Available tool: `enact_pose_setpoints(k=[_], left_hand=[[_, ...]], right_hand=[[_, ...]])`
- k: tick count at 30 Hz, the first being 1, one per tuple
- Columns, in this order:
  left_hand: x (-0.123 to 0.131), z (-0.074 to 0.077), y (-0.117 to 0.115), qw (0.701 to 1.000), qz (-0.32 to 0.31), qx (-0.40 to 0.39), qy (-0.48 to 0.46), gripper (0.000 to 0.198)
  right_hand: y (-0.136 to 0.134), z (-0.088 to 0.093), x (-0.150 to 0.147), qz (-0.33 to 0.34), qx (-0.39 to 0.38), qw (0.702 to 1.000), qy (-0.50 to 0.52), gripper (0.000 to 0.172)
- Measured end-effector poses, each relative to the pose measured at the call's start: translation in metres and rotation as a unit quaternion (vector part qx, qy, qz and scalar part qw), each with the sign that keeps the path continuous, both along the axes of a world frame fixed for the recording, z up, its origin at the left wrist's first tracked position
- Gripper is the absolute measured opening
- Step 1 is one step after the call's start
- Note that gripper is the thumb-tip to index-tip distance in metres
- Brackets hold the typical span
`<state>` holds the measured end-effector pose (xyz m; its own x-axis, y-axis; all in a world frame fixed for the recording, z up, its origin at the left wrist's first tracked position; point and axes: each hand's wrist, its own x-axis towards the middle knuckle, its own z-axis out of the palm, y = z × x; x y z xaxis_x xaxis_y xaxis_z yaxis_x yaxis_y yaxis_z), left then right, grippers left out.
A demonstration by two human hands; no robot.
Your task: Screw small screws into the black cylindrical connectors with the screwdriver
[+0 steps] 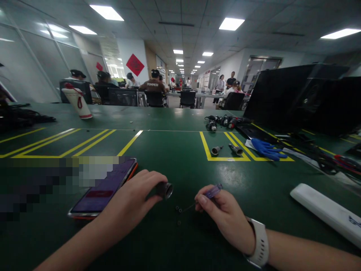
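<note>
Here's smooth metal-look connector shell, rt of glossy-screened smartph.; translucent-plastic s/driver hndl, farther rt of smartph.; semi-gloss tabletop under smartph.!

The left forearm slanted inward from the lower left, the left hand gripping with fingers arched above the thumb. Opposite, well apart, the right forearm extended from the lower right, the right hand curled in a pinch.
</note>
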<state>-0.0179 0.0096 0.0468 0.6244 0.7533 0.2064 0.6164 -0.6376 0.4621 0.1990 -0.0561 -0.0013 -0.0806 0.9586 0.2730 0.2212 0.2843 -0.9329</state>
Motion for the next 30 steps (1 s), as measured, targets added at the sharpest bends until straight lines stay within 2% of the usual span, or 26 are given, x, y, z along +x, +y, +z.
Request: enact_pose_setpoints(k=[2, 5, 8, 10, 16, 22, 30], left_hand=[[-0.001, -0.003, 0.005, 0.986, 0.055, -0.126, -0.094, 0.025], [0.002, -0.006, 0.008, 0.913, 0.101, -0.308, -0.246, 0.035], [0.005, -0.007, 0.006, 0.846, 0.131, -0.39, -0.34, 0.042], [0.006, -0.005, 0.003, 0.826, 0.147, -0.408, -0.36, 0.044], [0.007, 0.003, -0.005, 0.832, 0.147, -0.4, -0.356, 0.038], [0.009, 0.009, -0.012, 0.825, 0.15, -0.429, -0.337, 0.039], [0.011, 0.007, -0.016, 0.822, 0.152, -0.443, -0.324, 0.037]], right_hand=[[-0.001, 0.0, 0.0, 0.001, 0.011, 1.0, -0.022, 0.021], [-0.001, 0.001, -0.001, -0.005, 0.032, 0.998, -0.054, 0.019], [-0.002, 0.003, -0.001, -0.01, 0.045, 0.995, -0.089, 0.018], [-0.003, 0.003, -0.001, -0.014, 0.045, 0.992, -0.114, 0.018], [-0.004, 0.006, -0.004, -0.029, 0.037, 0.988, -0.144, 0.019], [-0.004, 0.005, -0.002, -0.04, 0.038, 0.994, -0.094, 0.021], [-0.007, 0.005, -0.003, -0.002, 0.027, 0.995, -0.092, 0.021]])
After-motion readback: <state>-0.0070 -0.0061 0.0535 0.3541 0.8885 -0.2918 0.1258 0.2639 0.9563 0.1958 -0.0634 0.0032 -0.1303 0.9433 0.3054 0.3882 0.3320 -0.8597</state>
